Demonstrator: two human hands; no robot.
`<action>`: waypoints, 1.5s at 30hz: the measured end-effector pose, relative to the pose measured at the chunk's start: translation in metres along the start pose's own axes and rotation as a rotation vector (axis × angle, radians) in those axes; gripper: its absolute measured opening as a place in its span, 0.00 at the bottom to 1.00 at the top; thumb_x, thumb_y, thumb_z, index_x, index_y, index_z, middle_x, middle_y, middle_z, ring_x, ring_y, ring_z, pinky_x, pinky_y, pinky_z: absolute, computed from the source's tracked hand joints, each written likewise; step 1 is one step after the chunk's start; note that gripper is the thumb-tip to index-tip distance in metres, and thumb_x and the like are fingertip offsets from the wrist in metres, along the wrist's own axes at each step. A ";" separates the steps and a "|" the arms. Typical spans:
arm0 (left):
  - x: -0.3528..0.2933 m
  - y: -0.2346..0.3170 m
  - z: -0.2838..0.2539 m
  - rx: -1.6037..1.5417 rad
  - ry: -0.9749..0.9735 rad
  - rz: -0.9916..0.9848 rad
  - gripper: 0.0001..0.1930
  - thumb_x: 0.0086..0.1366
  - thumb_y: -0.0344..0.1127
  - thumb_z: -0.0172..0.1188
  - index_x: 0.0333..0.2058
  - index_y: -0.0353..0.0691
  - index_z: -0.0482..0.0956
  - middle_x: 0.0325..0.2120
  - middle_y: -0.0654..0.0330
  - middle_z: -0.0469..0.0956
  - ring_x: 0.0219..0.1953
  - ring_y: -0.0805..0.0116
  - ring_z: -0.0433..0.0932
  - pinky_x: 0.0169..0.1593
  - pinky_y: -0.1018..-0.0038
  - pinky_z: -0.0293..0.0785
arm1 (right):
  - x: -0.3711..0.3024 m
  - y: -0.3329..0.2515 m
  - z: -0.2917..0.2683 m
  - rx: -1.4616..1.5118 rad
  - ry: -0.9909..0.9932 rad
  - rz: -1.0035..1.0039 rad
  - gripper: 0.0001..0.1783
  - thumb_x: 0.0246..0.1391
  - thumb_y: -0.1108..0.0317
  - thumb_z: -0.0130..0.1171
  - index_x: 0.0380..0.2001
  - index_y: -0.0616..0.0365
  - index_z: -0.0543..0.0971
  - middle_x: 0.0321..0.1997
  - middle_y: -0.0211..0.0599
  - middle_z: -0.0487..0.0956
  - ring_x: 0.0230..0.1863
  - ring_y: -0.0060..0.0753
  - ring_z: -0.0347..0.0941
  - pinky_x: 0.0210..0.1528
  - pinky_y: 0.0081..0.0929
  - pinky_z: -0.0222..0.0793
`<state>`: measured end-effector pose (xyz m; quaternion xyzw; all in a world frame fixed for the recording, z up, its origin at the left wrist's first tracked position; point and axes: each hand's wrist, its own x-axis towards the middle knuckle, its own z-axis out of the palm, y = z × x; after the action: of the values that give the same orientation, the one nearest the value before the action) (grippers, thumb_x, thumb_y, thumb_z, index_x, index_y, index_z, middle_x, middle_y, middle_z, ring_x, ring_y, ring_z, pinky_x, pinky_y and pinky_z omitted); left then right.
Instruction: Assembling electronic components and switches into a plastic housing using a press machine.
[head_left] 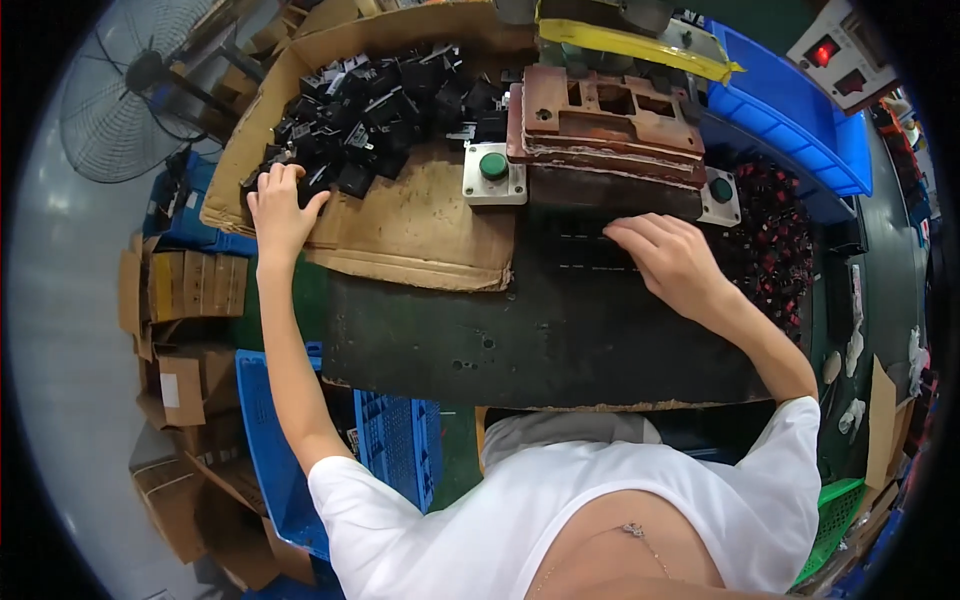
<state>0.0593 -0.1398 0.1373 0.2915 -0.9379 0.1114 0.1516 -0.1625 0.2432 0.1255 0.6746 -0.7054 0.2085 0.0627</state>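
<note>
My left hand reaches to the near left edge of a heap of black plastic parts with metal tabs. Its thumb stands apart from the fingers, and the fingertips touch or nearly touch the parts there. The heap lies on an open cardboard tray. In front of the press fixture, my right hand hovers above the dark worktable with thumb and fingers drawn together. What it may hold is hidden. The fixture has a copper-coloured slotted block, stacked over dark plates.
Metal boxes with a green button and another green button flank the fixture. Small red and black pieces lie right. A blue bin stands behind them, a control box above. Blue crates and cartons stand left.
</note>
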 end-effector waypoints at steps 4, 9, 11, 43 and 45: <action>0.001 0.005 0.009 0.144 0.015 -0.046 0.21 0.48 0.41 0.67 0.39 0.39 0.73 0.37 0.59 0.70 0.44 0.60 0.69 0.45 0.64 0.63 | 0.021 0.004 -0.033 0.079 0.066 -0.020 0.26 0.37 0.83 0.50 0.46 0.62 0.75 0.41 0.43 0.78 0.40 0.47 0.75 0.42 0.35 0.71; -0.004 0.011 0.019 0.151 0.062 -0.141 0.22 0.56 0.48 0.61 0.42 0.37 0.72 0.40 0.55 0.70 0.46 0.55 0.69 0.47 0.61 0.66 | 0.058 0.033 -0.055 -0.325 0.415 -0.134 0.27 0.35 0.83 0.52 0.45 0.58 0.77 0.44 0.39 0.78 0.46 0.42 0.75 0.44 0.29 0.71; -0.003 0.012 0.027 0.164 0.110 -0.142 0.23 0.57 0.50 0.60 0.42 0.36 0.72 0.39 0.54 0.71 0.45 0.54 0.70 0.46 0.60 0.68 | 0.069 0.055 -0.041 -0.361 0.398 -0.091 0.25 0.40 0.79 0.54 0.46 0.50 0.78 0.46 0.33 0.78 0.46 0.38 0.75 0.43 0.31 0.72; 0.071 0.225 -0.041 -1.049 0.044 0.472 0.21 0.56 0.24 0.60 0.51 0.35 0.71 0.38 0.58 0.78 0.35 0.74 0.75 0.42 0.77 0.72 | -0.100 0.090 -0.066 0.206 0.705 0.649 0.14 0.57 0.69 0.54 0.47 0.59 0.76 0.41 0.32 0.80 0.43 0.18 0.72 0.46 0.14 0.64; 0.081 0.236 -0.040 -0.870 0.097 0.551 0.20 0.55 0.25 0.61 0.48 0.35 0.72 0.39 0.55 0.78 0.39 0.69 0.77 0.46 0.75 0.70 | -0.108 0.091 -0.065 0.265 0.719 0.730 0.13 0.58 0.69 0.54 0.46 0.60 0.76 0.41 0.33 0.79 0.44 0.18 0.72 0.48 0.14 0.64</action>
<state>-0.1319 0.0203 0.1744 -0.0618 -0.9313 -0.2398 0.2672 -0.2547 0.3678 0.1251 0.2732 -0.7957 0.5226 0.1381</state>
